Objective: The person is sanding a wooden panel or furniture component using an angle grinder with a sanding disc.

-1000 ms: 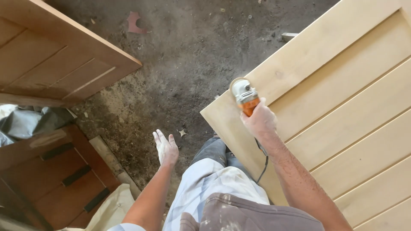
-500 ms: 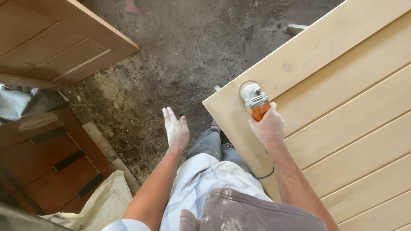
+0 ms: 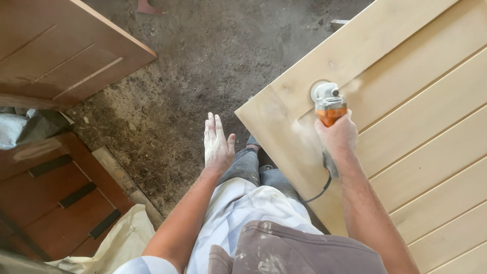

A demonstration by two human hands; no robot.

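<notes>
Near the pale door panel's (image 3: 406,127) lower-left corner, right hand (image 3: 337,136) grips the orange angle sander (image 3: 327,104), now shifted inward off the edge strip (dust drifts beside it). Left hand (image 3: 217,144) hangs flat and empty above the dirt floor (image 3: 203,66).

A rough woodworking shop is showing here: a pale unfinished door panel (image 3: 406,127) is lying flat on the right, brown panelled doors (image 3: 56,56) are resting at the far left and near left, and sawdust and chips are littering the bare dirt floor (image 3: 213,66), while an orange power sander (image 3: 327,104) is throwing up dust
</notes>
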